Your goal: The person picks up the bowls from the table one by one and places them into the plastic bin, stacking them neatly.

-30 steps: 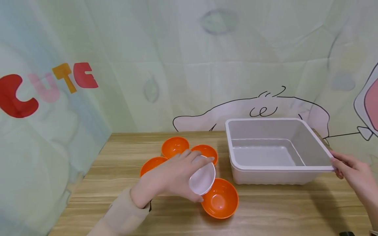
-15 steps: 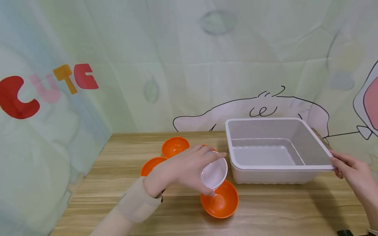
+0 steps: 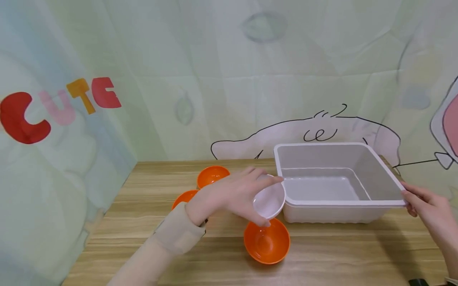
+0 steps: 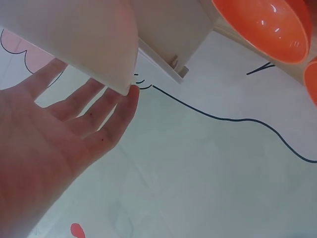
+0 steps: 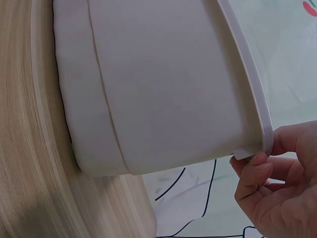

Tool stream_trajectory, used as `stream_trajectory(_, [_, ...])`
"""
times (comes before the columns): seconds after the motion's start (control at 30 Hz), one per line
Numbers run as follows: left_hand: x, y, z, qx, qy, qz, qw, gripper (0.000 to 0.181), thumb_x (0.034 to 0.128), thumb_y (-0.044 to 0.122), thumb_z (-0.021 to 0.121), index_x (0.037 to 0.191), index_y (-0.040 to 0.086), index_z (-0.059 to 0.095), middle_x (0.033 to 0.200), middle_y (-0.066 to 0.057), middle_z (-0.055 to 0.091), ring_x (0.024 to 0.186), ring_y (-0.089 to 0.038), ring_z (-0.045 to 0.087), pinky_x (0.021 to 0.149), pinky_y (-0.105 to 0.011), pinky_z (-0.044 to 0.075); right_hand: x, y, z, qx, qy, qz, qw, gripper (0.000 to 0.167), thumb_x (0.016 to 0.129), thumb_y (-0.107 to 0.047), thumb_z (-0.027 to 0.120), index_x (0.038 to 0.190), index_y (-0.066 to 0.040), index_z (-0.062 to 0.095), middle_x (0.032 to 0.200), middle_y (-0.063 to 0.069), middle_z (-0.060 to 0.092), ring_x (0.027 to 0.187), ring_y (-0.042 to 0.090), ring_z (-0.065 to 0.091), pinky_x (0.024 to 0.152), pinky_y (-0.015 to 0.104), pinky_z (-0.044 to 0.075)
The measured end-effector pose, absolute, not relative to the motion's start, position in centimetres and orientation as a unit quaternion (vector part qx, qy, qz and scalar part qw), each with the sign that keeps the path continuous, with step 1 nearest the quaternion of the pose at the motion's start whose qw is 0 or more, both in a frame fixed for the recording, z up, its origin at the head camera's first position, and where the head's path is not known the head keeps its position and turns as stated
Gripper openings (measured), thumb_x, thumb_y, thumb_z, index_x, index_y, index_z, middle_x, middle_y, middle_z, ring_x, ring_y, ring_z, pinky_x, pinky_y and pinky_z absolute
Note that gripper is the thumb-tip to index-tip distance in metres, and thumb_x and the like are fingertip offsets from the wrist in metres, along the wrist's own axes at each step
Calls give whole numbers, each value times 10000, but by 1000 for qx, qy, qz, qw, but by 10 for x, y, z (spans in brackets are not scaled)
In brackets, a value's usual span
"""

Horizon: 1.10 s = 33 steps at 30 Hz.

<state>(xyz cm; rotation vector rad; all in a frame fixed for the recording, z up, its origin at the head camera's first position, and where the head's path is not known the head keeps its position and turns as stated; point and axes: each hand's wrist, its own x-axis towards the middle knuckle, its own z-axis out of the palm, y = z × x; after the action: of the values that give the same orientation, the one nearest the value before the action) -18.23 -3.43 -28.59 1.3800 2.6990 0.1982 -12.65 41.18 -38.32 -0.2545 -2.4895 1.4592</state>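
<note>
In the head view my left hand [image 3: 241, 194] grips a white bowl [image 3: 270, 198] by its rim, thumb at the near side and fingers at the far side. The bowl is tilted beside the left wall of a large white bin [image 3: 332, 214]; whether they touch I cannot tell. The left wrist view shows the fingers [image 4: 91, 116] against the edge of the white bowl [image 4: 79, 34]. At the bin's right corner my right hand [image 3: 429, 206] pinches the rim; the right wrist view shows this hand [image 5: 282, 183] with its thumb and fingers on the rim of the bin [image 5: 173, 89].
Just in front of the white bowl an orange bowl [image 3: 267, 242] stands on the wooden table [image 3: 322, 254]. Farther left are two more orange bowls, one at the back [image 3: 212, 176] and one partly behind my left arm [image 3: 184, 197]. A printed curtain [image 3: 222, 99] hangs behind.
My left hand has carried the white bowl right and slightly back, from above the orange bowls to beside the bin. The bin and my right hand have stayed in place.
</note>
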Motion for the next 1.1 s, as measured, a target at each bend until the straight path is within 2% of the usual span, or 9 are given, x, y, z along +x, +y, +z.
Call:
stream_trajectory(0.2, [-190, -27, -279, 471, 880, 55, 36, 939, 693, 618, 709, 1490, 319, 313, 1376, 14, 450, 1283, -167, 386, 988, -318, 429, -127, 412, -383, -88, -838, 523, 128, 313, 993, -183, 504, 1009, -480, 602, 689, -196, 553, 587, 52, 436, 490, 249, 314])
stream_trajectory(0.33, [-194, -21, -275, 475, 878, 52, 30, 930, 694, 615, 712, 1483, 304, 329, 1370, 15, 451, 1274, -149, 392, 984, -295, 419, -127, 411, -383, -92, -844, 513, 127, 293, 994, -196, 503, 1040, -469, 598, 686, -189, 541, 587, 55, 433, 493, 253, 312])
stream_trajectory(0.57, [-203, -7, -273, 491, 870, 26, 8, 912, 704, 642, 699, 1470, 287, 356, 1283, 13, 471, 1167, -143, 423, 904, -261, 431, -127, 411, -383, -86, -840, 519, 133, 315, 990, -179, 510, 1005, -481, 600, 673, -167, 536, 581, 59, 430, 489, 261, 299])
stream_trajectory(0.83, [-213, 4, -268, 485, 874, 15, 19, 920, 697, 673, 691, 1471, 315, 347, 1281, 23, 455, 1104, -148, 419, 891, -262, 432, -126, 409, -380, -84, -858, 490, 126, 283, 984, -223, 530, 994, -503, 572, 623, -123, 507, 574, 54, 440, 515, 236, 314])
stream_trajectory(1.1, [-226, 18, -269, 509, 861, -2, 24, 904, 703, 638, 687, 1478, 341, 328, 1294, 31, 446, 1139, -135, 395, 924, -261, 415, -124, 412, -379, -77, -856, 493, 132, 302, 974, -213, 548, 992, -513, 576, 599, -117, 506, 559, 59, 446, 523, 230, 305])
